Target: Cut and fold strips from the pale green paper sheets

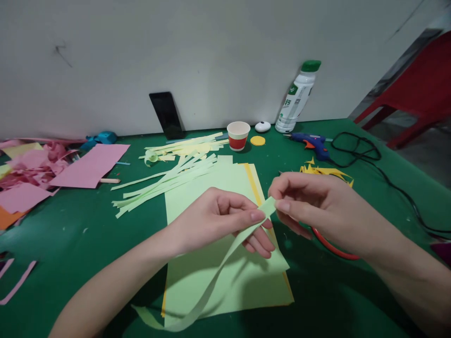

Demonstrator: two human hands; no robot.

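Note:
A long light green paper strip (225, 256) hangs in a curve from my two hands, its loose end trailing down to the lower left. My left hand (229, 218) pinches it near the upper end between thumb and fingers. At the very tip of the strip, my right hand (305, 202) grips it between thumb and forefinger. Beneath both hands lies a stack of light green paper sheets (200, 281) with yellow edges showing. Red-handled scissors, or a similar red loop (334, 246), lie partly hidden under my right hand.
Cut green strips (169, 183) lie behind the stack. Along the wall are a phone (166, 115), a paper cup (238, 137), a yellow disc (258, 141) and a leaning bottle (298, 98). A blue glue gun (313, 143) trails its cord rightward. Pink paper (91, 166) is at left.

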